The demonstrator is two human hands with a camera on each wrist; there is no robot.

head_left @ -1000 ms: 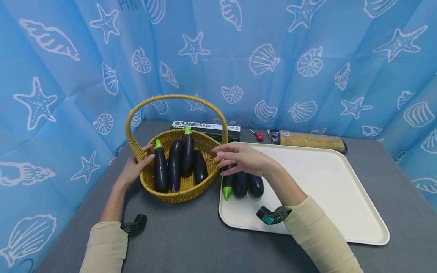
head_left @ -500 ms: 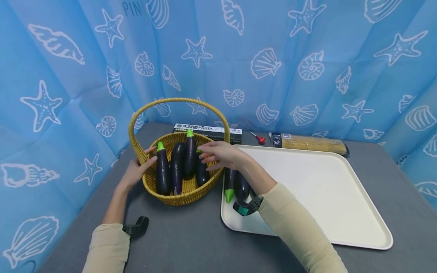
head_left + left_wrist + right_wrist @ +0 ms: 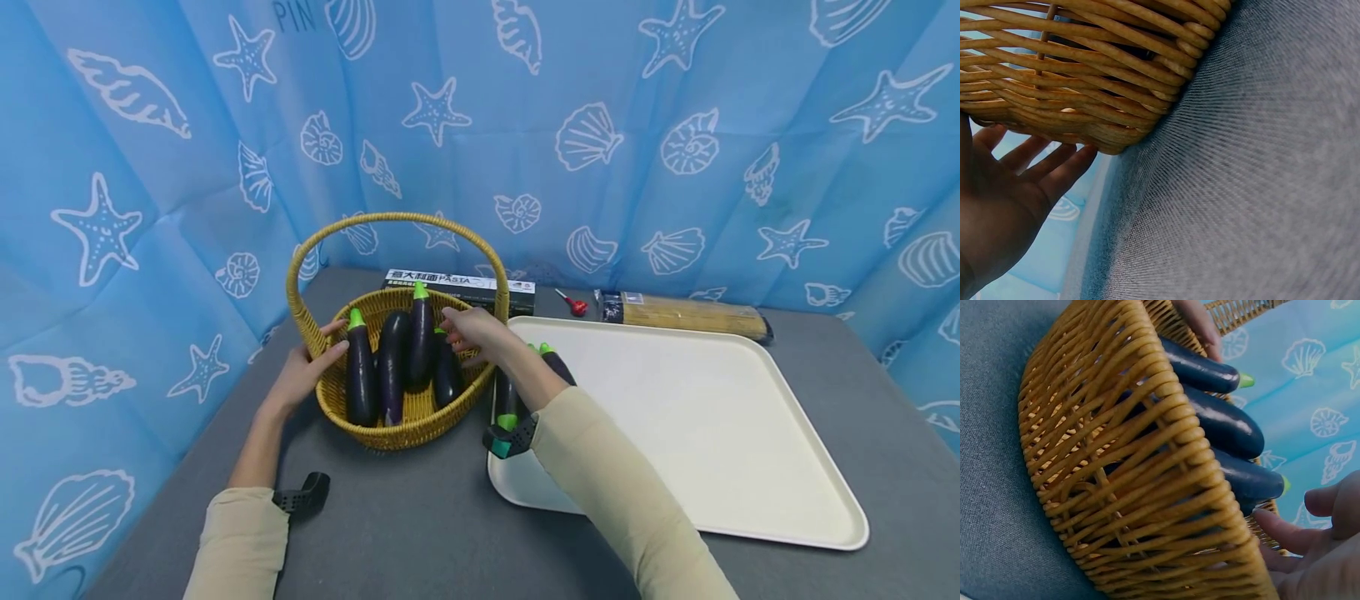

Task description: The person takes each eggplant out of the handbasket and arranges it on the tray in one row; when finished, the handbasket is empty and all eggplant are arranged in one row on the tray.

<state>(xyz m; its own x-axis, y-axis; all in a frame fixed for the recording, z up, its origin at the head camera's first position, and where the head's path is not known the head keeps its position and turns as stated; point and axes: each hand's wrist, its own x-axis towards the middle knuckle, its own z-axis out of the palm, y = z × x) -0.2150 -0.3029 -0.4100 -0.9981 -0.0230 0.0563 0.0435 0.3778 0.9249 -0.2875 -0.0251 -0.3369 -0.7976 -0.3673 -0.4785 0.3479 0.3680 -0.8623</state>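
Observation:
A wicker basket (image 3: pixel 405 433) with a tall arched handle holds several dark purple eggplants (image 3: pixel 362 387), most with bright green stem ends. At its left rim my left hand (image 3: pixel 296 379) grips the basket. The left wrist view shows its fingers (image 3: pixel 1060 172) spread along the outer wall. My right hand (image 3: pixel 480 333) reaches over the right rim, fingertips beside the rightmost eggplant (image 3: pixel 447 379). Seen from the right wrist, the index finger (image 3: pixel 1291 534) comes right up to an eggplant's end while the thumb (image 3: pixel 1321 501) stands apart.
A cream tray (image 3: pixel 675 433) lies right of the basket, with eggplants (image 3: pixel 557 365) at its left end, partly hidden by my right arm. Behind stand a pasta box (image 3: pixel 480 292), a red lollipop (image 3: pixel 576 306) and a wrapped bundle of thin sticks (image 3: pixel 686 318). A blue curtain hangs behind.
My right hand has moved left from above the tray's left edge into the basket's right side. The left hand has stayed at the basket rim. The view has shifted slightly.

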